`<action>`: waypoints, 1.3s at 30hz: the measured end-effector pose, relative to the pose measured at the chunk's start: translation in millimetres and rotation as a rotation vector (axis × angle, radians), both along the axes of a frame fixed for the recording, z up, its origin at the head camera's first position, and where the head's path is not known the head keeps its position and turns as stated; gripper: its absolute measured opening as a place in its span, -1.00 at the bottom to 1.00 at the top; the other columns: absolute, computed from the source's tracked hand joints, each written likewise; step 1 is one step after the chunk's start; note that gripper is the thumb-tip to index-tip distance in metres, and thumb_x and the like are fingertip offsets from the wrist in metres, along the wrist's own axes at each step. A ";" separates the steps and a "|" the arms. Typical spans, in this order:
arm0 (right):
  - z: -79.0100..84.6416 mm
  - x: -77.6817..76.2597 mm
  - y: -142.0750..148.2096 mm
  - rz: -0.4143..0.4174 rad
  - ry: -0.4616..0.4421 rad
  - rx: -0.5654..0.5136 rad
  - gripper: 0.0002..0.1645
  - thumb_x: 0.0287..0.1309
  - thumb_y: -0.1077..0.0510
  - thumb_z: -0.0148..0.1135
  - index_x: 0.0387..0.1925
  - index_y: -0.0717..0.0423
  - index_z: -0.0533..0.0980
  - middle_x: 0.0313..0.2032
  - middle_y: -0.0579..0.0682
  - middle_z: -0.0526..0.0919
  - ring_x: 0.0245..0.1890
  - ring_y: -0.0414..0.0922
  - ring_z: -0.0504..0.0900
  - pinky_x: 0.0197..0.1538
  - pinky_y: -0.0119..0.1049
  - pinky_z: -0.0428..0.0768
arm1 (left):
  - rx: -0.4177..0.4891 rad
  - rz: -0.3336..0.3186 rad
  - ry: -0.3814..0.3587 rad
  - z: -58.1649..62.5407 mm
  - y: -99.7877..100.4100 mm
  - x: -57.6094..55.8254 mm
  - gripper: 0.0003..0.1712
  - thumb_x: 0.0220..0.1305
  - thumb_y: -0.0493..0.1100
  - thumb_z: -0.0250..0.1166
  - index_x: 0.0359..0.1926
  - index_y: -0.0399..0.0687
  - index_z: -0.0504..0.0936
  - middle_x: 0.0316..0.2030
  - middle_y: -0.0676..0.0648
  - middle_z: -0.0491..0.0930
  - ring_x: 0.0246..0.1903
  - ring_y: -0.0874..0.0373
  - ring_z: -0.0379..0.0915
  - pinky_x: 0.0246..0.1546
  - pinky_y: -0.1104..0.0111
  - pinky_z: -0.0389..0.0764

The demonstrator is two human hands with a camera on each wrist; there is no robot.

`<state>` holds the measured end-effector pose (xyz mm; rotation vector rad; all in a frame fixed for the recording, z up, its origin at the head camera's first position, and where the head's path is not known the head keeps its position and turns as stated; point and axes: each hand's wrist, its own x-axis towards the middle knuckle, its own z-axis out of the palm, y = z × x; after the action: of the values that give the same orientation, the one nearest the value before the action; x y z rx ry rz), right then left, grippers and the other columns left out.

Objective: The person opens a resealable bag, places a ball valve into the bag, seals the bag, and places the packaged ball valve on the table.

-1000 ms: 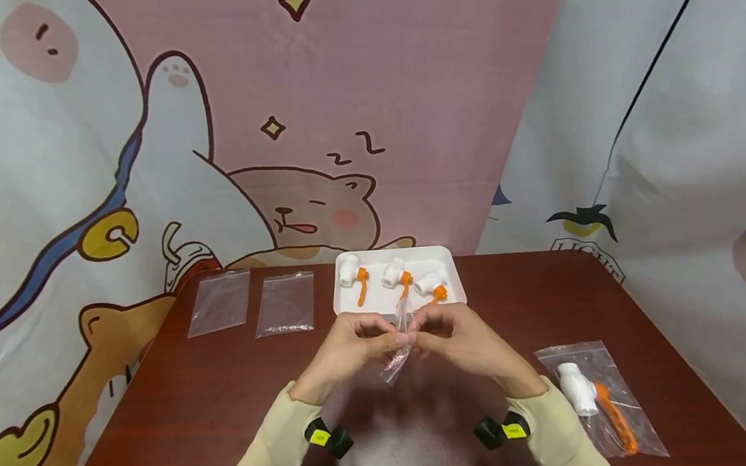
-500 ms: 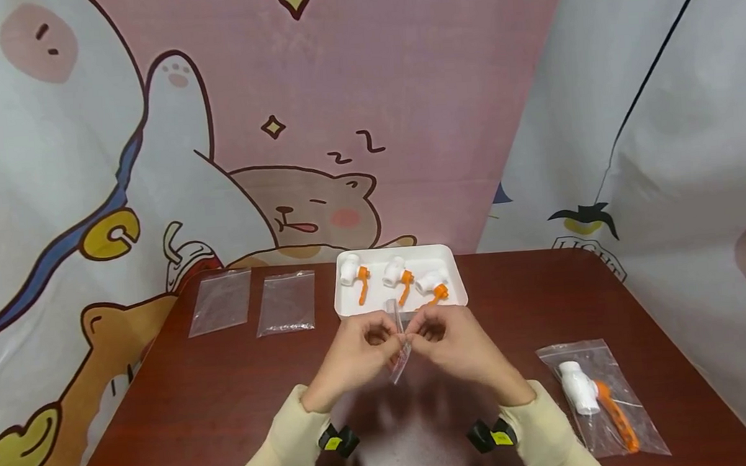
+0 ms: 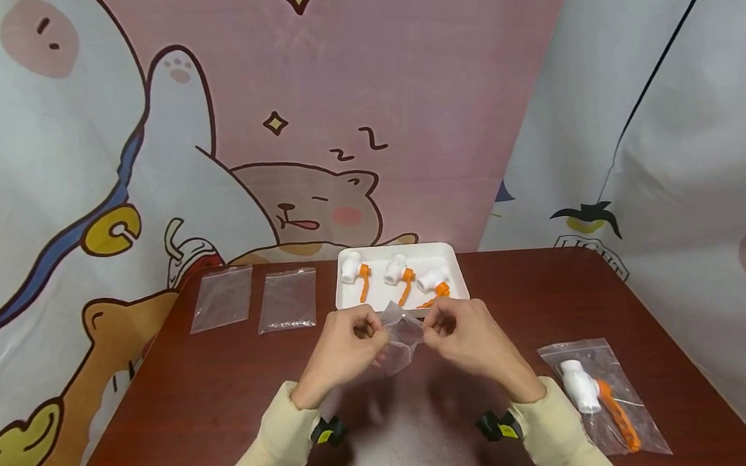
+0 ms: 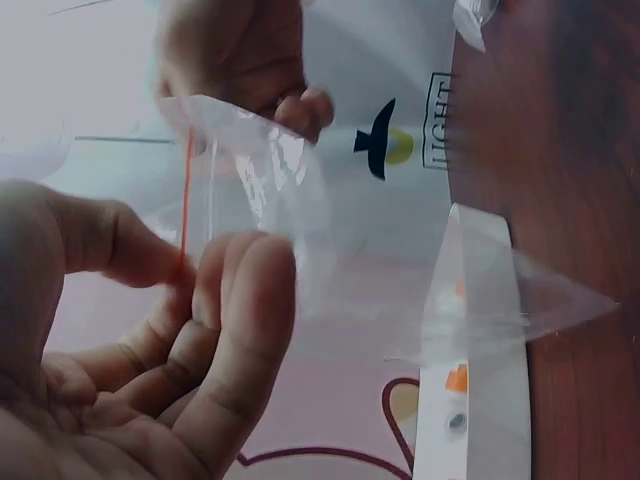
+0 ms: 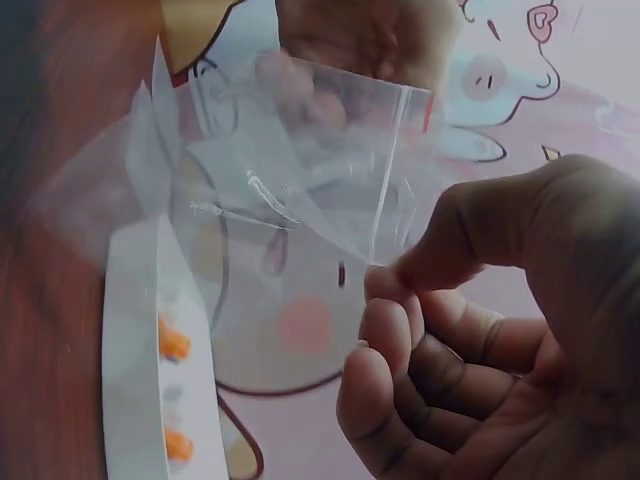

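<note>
In the head view a clear zip bag (image 3: 401, 338) is stretched between the two hands, just in front of the white tray. My left hand (image 3: 345, 345) pinches one side of its mouth between thumb and fingers. Opposite it, my right hand (image 3: 474, 338) pinches the other side. Both wrist views show the bag's (image 5: 300, 170) mouth spread apart; nothing is visible inside it. A red line runs along the zip edge in the left wrist view. Beyond the hands, the tray (image 3: 377, 256) holds white valve-like plastic fittings (image 3: 396, 269) with orange handles.
Two flat clear bags (image 3: 288, 300) lie on the dark red table (image 3: 215, 395) at the back left. At the right, another clear bag (image 3: 646, 427) contains a white fitting with an orange handle (image 3: 616, 414). A cartoon-printed cloth (image 3: 442, 112) hangs behind the table.
The hands have moved slightly apart, the left to the left and the right to the right. The bag between them, narrow and edge-on before, is now spread wider at its mouth.
</note>
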<state>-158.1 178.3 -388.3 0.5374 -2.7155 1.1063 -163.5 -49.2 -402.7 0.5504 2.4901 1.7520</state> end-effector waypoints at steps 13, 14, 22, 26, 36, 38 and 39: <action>2.5 -4.3 23.6 0.071 0.018 0.052 -0.75 -0.04 0.30 0.33 -0.53 -0.17 0.56 -0.61 -0.28 0.56 -0.58 -0.32 0.51 -0.46 -0.42 0.53 | -0.145 -0.221 -0.089 7.1 -25.9 -6.2 -0.84 0.22 -0.35 0.24 -0.50 -0.10 0.56 -0.54 -0.17 0.70 -0.52 -0.16 0.71 -0.43 0.22 0.72; 1.8 -4.2 23.0 0.066 0.021 0.048 -0.75 -0.04 0.31 0.32 -0.52 -0.17 0.56 -0.60 -0.29 0.57 -0.58 -0.33 0.52 -0.45 -0.43 0.53 | -0.147 -0.225 -0.082 6.9 -25.3 -6.1 -0.84 0.20 -0.36 0.23 -0.50 -0.10 0.55 -0.56 -0.16 0.69 -0.53 -0.14 0.70 -0.44 0.25 0.71; -6.5 -1.9 8.3 0.013 0.020 -0.017 -0.81 0.03 0.32 0.30 -0.41 -0.07 0.62 -0.58 -0.22 0.57 -0.56 -0.30 0.51 -0.43 -0.43 0.52 | -0.065 -0.210 -0.035 1.1 -9.1 -2.8 -0.84 0.15 -0.44 0.20 -0.51 -0.18 0.54 -0.61 -0.07 0.62 -0.59 0.00 0.63 -0.48 0.20 0.73; -8.7 -0.6 -0.6 0.015 0.013 -0.043 -0.85 0.10 0.22 0.41 -0.45 -0.11 0.62 -0.58 -0.24 0.60 -0.56 -0.31 0.53 -0.42 -0.43 0.54 | -0.039 -0.212 -0.040 0.9 -1.7 -0.7 -0.85 0.15 -0.45 0.19 -0.50 -0.19 0.54 -0.60 -0.12 0.63 -0.58 0.00 0.63 -0.45 0.09 0.74; -7.2 1.1 -10.0 0.115 -0.095 -0.097 -0.87 0.14 0.12 0.50 -0.44 -0.17 0.68 -0.51 -0.25 0.66 -0.50 -0.28 0.56 -0.39 -0.40 0.57 | -0.031 -0.185 -0.041 1.4 6.2 2.2 -0.86 0.20 -0.41 0.22 -0.47 -0.17 0.54 -0.58 -0.11 0.66 -0.56 0.10 0.65 -0.45 0.18 0.75; -6.2 0.9 -7.3 0.128 -0.103 -0.099 -0.87 0.16 0.16 0.48 -0.41 -0.18 0.70 -0.48 -0.26 0.69 -0.47 -0.28 0.58 -0.36 -0.40 0.58 | -0.024 -0.175 -0.046 1.0 4.5 1.8 -0.86 0.21 -0.41 0.23 -0.46 -0.17 0.54 -0.57 -0.11 0.66 -0.56 0.10 0.66 -0.44 0.14 0.76; -5.5 0.8 -5.4 0.130 -0.102 -0.097 -0.86 0.16 0.18 0.48 -0.40 -0.18 0.71 -0.47 -0.26 0.70 -0.47 -0.28 0.59 -0.35 -0.39 0.59 | -0.022 -0.170 -0.051 1.1 3.2 1.7 -0.86 0.22 -0.40 0.23 -0.46 -0.17 0.55 -0.56 -0.12 0.66 -0.55 0.09 0.67 -0.43 0.12 0.76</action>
<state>-157.3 172.9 -393.9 0.6681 -2.7279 1.3240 -161.8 -45.9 -401.5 0.6843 2.3490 1.6541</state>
